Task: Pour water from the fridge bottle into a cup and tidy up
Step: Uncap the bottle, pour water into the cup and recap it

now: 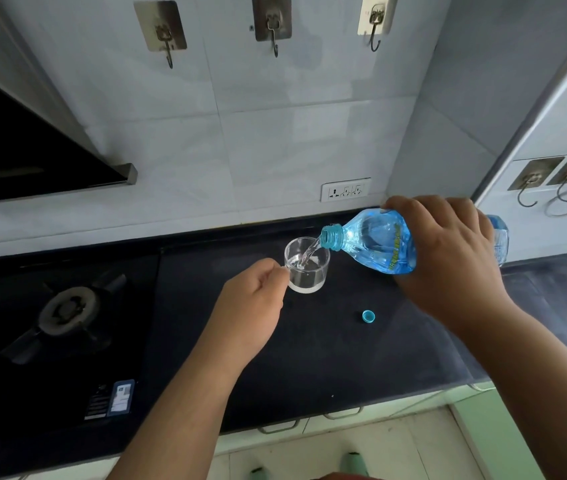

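A clear glass cup (308, 268) stands on the black countertop (309, 348), partly filled with water. My left hand (252, 306) pinches its handle on the left side. My right hand (448, 251) grips a blue plastic bottle (375, 240) from above and holds it tilted nearly flat, mouth to the left over the cup's rim. A thin stream of water runs from the open mouth into the cup. The bottle's blue cap (368, 316) lies loose on the counter, to the right of the cup and nearer to me.
A gas hob burner (67, 310) sits on the left of the counter, under a black range hood (33, 147). A wall socket (345, 189) is behind the cup. Metal hooks (273, 26) hang on the tiled wall. Drawer handles (278, 427) line the front edge.
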Action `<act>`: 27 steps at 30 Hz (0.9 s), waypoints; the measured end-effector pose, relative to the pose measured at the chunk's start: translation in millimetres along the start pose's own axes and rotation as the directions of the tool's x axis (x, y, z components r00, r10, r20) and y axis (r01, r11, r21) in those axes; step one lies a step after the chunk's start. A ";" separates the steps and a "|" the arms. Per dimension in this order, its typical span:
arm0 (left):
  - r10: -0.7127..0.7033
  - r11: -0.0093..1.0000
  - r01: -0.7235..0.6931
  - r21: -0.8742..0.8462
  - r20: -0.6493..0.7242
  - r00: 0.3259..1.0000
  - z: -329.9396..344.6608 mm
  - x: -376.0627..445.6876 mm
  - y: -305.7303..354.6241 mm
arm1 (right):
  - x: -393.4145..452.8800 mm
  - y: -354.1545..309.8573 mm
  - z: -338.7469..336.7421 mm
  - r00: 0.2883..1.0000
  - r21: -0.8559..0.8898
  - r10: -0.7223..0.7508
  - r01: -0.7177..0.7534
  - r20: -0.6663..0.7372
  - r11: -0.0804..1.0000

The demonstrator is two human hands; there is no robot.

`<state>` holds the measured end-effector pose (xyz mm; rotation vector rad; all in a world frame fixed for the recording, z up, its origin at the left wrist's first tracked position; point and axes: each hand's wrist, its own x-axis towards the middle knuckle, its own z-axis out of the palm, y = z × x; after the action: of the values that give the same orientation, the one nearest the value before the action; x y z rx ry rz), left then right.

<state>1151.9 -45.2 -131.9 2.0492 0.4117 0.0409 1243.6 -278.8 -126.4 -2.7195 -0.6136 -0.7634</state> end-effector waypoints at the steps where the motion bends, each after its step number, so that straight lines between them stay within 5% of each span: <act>1: -0.001 1.000 0.001 0.000 -0.002 1.000 -0.1 0.3 -0.7 | -0.2 -0.1 0.4 1.000 0.004 0.004 -0.004 0.003 1.000; 27: -0.013 0.999 0.013 -0.031 0.007 1.000 -0.7 11.7 0.8 | 2.3 3.1 11.3 0.996 0.012 0.063 -0.064 0.071 0.998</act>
<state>1163.0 -41.3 -132.5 2.0152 0.4175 0.0329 1251.7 -276.8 -134.9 -2.7488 -0.5431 -0.6478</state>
